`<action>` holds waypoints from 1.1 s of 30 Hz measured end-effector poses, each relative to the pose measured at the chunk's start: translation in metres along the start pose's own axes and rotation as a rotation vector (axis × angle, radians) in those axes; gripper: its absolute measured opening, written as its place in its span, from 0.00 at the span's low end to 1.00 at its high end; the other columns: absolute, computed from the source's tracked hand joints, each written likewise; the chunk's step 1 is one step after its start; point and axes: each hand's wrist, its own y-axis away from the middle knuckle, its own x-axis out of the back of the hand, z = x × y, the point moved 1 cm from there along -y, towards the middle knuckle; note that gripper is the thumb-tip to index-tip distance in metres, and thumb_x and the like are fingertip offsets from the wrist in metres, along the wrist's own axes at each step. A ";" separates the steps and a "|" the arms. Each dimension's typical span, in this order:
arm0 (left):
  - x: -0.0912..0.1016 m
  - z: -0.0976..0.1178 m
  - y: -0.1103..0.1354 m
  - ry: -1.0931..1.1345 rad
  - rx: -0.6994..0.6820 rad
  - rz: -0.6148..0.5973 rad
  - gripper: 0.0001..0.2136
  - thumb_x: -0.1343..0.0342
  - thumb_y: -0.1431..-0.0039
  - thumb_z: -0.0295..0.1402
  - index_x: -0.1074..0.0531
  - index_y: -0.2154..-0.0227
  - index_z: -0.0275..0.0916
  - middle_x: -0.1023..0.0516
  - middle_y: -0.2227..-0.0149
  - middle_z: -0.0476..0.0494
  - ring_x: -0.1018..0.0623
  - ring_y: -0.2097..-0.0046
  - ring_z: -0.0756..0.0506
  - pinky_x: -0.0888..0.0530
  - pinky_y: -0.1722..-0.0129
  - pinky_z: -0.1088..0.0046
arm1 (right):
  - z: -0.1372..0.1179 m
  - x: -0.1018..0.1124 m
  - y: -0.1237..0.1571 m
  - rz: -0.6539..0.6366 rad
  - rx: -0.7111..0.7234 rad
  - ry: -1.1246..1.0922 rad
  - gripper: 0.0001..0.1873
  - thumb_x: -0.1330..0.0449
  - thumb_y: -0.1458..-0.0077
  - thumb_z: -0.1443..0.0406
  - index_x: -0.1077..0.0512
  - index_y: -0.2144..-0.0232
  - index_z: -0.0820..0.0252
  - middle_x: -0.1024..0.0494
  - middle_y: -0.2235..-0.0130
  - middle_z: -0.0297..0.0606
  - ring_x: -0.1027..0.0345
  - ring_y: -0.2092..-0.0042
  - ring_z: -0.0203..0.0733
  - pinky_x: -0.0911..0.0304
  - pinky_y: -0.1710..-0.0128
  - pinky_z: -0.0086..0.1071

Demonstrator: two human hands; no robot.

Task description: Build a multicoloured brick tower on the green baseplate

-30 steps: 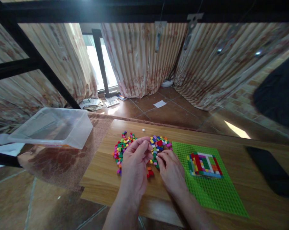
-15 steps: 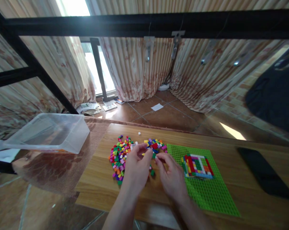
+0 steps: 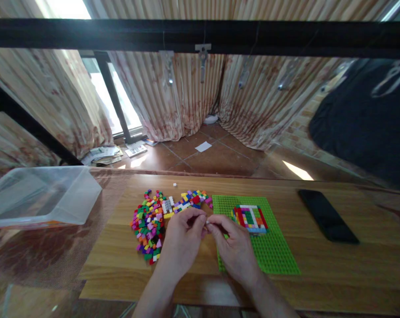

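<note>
My left hand (image 3: 182, 240) and my right hand (image 3: 235, 249) meet fingertip to fingertip above the wooden table (image 3: 319, 265), both pinched on a tiny pale brick (image 3: 206, 223) between them. A heap of small multicoloured bricks (image 3: 153, 221) lies just left of and behind my hands. To the right lies a green studded baseplate (image 3: 273, 251) with a square multicoloured brick build (image 3: 249, 217) on it. My right hand rests over the baseplate's left edge.
A clear plastic tub (image 3: 41, 196) stands at the left on a brown mesh mat (image 3: 37, 251). A black phone (image 3: 327, 215) lies at the right on the table. One white brick (image 3: 175, 184) sits alone near the far edge. A black frame bar (image 3: 200, 37) crosses overhead.
The view has swung right and up, so everything shifted left in frame. My hands have drawn together, the fingertips now touching over the small brick, closer to the baseplate.
</note>
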 end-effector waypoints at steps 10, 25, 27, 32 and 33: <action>-0.008 -0.008 -0.004 -0.112 -0.066 -0.008 0.09 0.45 0.46 0.36 0.23 0.69 0.37 0.27 0.75 0.50 0.29 0.73 0.50 0.29 0.73 0.77 | 0.022 0.072 0.013 0.349 -0.166 -0.160 0.04 0.35 0.47 0.63 0.22 0.66 0.53 0.20 0.66 0.33 0.27 0.66 0.37 0.30 0.66 0.29; -0.061 -0.016 0.003 -0.449 -0.205 -0.189 0.11 0.51 0.42 0.28 0.22 0.70 0.39 0.23 0.74 0.48 0.27 0.73 0.50 0.36 0.73 0.77 | 0.050 0.113 0.021 0.050 0.002 0.194 0.07 0.43 0.40 0.66 0.24 0.63 0.53 0.22 0.61 0.36 0.28 0.59 0.38 0.32 0.58 0.32; -0.065 -0.018 0.004 -0.478 -0.219 -0.205 0.11 0.51 0.42 0.27 0.22 0.70 0.39 0.22 0.73 0.48 0.27 0.72 0.49 0.35 0.72 0.77 | 0.049 0.114 0.021 0.014 0.011 0.208 0.08 0.44 0.39 0.66 0.24 0.63 0.52 0.23 0.60 0.36 0.28 0.58 0.39 0.32 0.57 0.32; -0.069 -0.015 0.004 -0.528 -0.228 -0.201 0.10 0.50 0.41 0.27 0.23 0.69 0.39 0.21 0.70 0.46 0.25 0.70 0.49 0.34 0.70 0.76 | 0.049 0.116 0.021 -0.017 0.048 0.272 0.10 0.45 0.38 0.66 0.24 0.62 0.52 0.23 0.59 0.37 0.28 0.56 0.39 0.32 0.55 0.33; -0.069 -0.014 0.004 -0.532 -0.225 -0.198 0.10 0.50 0.41 0.27 0.23 0.68 0.39 0.21 0.70 0.46 0.25 0.70 0.49 0.34 0.70 0.76 | 0.049 0.115 0.021 -0.016 0.062 0.282 0.10 0.45 0.38 0.67 0.24 0.62 0.52 0.23 0.59 0.38 0.28 0.56 0.39 0.32 0.55 0.33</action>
